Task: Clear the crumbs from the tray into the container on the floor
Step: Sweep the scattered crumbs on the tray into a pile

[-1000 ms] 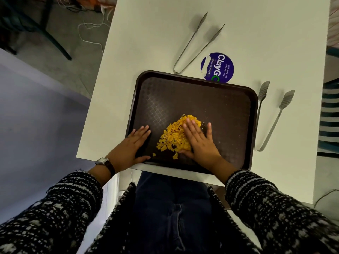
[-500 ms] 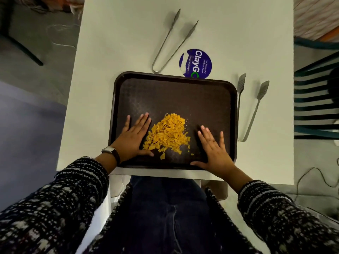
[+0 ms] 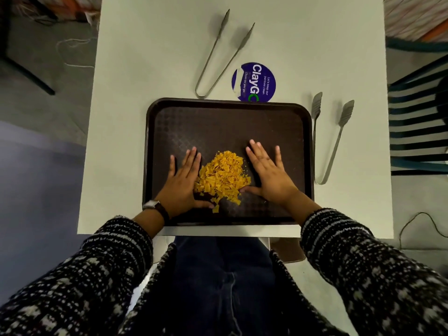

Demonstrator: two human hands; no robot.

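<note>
Both hands flat on the tray (image 3: pixel 300 132), palms down, fingers spread, gripping nothing. Left hand (image 3: pixel 182 183) touches the crumbs (image 3: pixel 221 177) along its inner edge; right hand (image 3: pixel 269 175) presses in from the other side. Half a second ago the right hand lay farther out and nearer the person; it has since closed in. Pile now heaped tight between the palms, one flake loose by the left thumb. Likely gathering before a scoop. Floor container not in view.

White tabletop (image 3: pixel 150 117) over grey floor (image 3: pixel 60 76); dark slatted chair (image 3: pixel 417 127) at right, black stand leg (image 3: pixel 26 71) and loose cable (image 3: pixel 72 44) at left. Dim, even light.
</note>
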